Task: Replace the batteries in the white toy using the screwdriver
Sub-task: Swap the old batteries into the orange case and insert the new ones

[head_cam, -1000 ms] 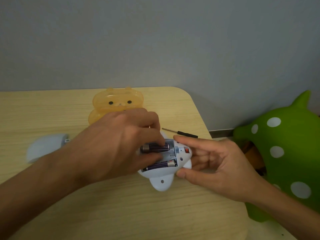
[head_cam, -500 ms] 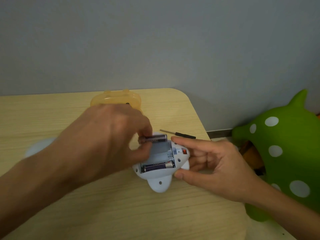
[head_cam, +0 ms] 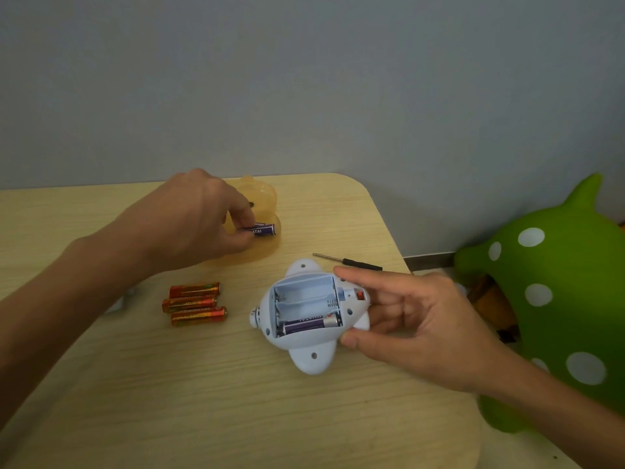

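The white toy (head_cam: 306, 319) lies belly-up on the tabletop (head_cam: 209, 394), its battery bay open to the camera. Its long axis runs left to right, with the small round nose at the left end and the tail inside the right hand (head_cam: 416, 319). That hand's fingers are clamped on the toy's right end: the forefinger lies across the far edge beside the red switch (head_cam: 360, 294), and the thumb presses the near edge by the near wing. The bay has 3 slots running along the toy's length. The 2 far slots are bare, showing their springs, and the slot nearest the thumb holds 1 purple battery (head_cam: 309, 324) lying left to right, its metal end toward the right hand.

The left hand (head_cam: 189, 225) is well apart from the toy, over the far side of the tabletop. Its fingers are pinched together on a second purple battery (head_cam: 263, 229), which lies roughly level with its free end pointing right, away from the fingertips. This battery sits in front of an orange container (head_cam: 260, 201), partly hidden by the hand.

Below the left wrist, 3 orange batteries (head_cam: 194, 303) lie side by side, touching, each lengthwise left to right. The screwdriver (head_cam: 348, 261) rests just beyond the right forefinger, tip pointing left, black handle to the right. A green spotted toy (head_cam: 554, 299) stands off the tabletop's right edge.
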